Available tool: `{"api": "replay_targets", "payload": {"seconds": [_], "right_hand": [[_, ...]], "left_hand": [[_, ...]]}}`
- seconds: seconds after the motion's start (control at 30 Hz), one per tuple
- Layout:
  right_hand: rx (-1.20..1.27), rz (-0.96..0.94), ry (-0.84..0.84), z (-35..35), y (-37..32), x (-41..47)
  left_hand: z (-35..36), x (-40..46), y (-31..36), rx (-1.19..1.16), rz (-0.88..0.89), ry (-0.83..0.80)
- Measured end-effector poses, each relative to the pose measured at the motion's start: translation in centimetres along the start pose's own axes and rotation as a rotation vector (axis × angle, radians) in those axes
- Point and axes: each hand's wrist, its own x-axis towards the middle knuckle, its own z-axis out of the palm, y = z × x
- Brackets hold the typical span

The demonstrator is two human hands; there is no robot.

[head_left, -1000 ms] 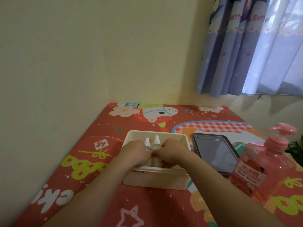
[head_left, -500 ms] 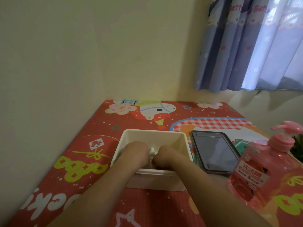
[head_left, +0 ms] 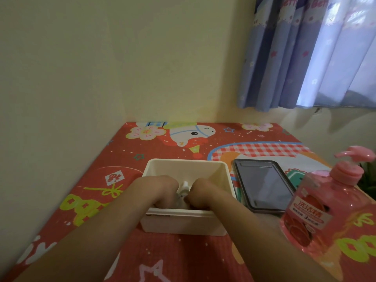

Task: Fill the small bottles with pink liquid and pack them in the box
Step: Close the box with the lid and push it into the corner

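A cream plastic box (head_left: 186, 164) stands on the red patterned table. Both my hands reach down inside it. My left hand (head_left: 160, 190) and my right hand (head_left: 203, 192) are closed around small bottles; one white-capped small bottle (head_left: 184, 191) shows between them. The rest of the bottles is hidden by my fingers and the box's near wall. A large pink pump bottle (head_left: 327, 208) of pink liquid stands at the right, apart from my hands.
A dark tablet (head_left: 262, 184) lies flat just right of the box. Walls close in the table at the left and back. A blue curtain (head_left: 305, 53) hangs at the upper right. A green plant (head_left: 369, 180) peeks in at the right edge.
My hands have lowered the two small bottles from above the box rim down into the box. The camera has tilted slightly.
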Motion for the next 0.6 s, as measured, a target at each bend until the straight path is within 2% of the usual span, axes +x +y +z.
{"api": "replay_targets", "payload": {"seconds": [0.1,0.27,0.6], "right_hand": [[0.025,-0.012,0.013,0.0,0.2,0.1],[-0.028,-0.006,0.034,0.2,-0.1,0.6],[-0.075,-0.017,0.043,0.1,-0.5,0.3]], "left_hand": [[0.3,0.3,-0.4,0.062,0.041,0.073],[1.1,0.7,-1.5,0.021,0.093,0.17],[1.3,0.6,-1.1,0.021,0.062,0.172]]}}
